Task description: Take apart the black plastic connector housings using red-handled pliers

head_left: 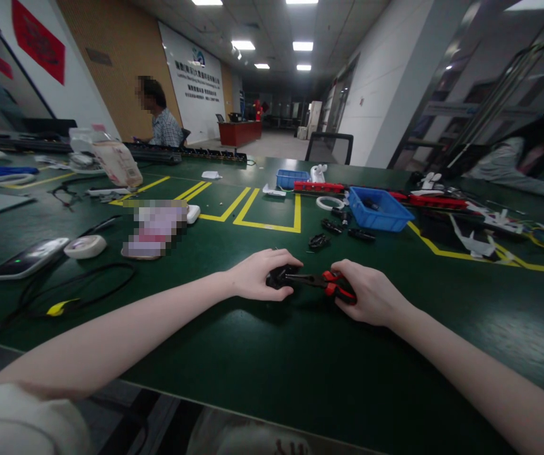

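My left hand (266, 273) is closed around a small black part (278, 277) whose exact kind I cannot make out. From the right, my right hand (371, 292) grips a pair of red-and-black handled pliers (338, 288). The pliers' long jaws point left and reach the black part at the fingers of my left hand. Whether the jaws are clamped on it is too small to tell. Just beyond my hands lie several similar black parts (319, 241) on the green table (234, 360).
A blue bin (380, 212) with dark pieces stands behind, beside a white tape ring (330, 203) and a smaller blue bin (292, 179). Left are a phone (28, 258), a round white object (84, 246) and a black cable (110, 283). People sit at the far left and right.
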Tool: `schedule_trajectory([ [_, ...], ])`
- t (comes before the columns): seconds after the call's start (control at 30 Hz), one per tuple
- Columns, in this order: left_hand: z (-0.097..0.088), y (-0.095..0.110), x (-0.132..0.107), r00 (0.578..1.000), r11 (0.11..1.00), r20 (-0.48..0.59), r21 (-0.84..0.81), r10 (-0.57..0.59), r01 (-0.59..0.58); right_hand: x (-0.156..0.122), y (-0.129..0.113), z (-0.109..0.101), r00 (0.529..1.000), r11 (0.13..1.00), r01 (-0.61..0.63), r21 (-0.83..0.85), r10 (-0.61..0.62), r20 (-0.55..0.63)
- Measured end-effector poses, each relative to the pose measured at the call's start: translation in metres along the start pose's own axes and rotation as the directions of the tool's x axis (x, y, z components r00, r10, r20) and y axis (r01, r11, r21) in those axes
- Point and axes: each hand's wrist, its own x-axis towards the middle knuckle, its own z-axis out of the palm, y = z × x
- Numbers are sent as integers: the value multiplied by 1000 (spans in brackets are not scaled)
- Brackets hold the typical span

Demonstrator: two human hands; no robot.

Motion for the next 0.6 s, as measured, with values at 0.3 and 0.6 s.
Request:
schedule_trajectory([
  [0.3, 3, -2, 0, 998, 998, -55, 59, 4, 0, 0, 2, 0, 999, 999, -28, 29, 28, 16],
  [0.6, 1, 1, 0, 999, 999, -7, 30, -35, 35, -1, 3, 0, 1000, 1000, -13, -4, 13, 3],
])
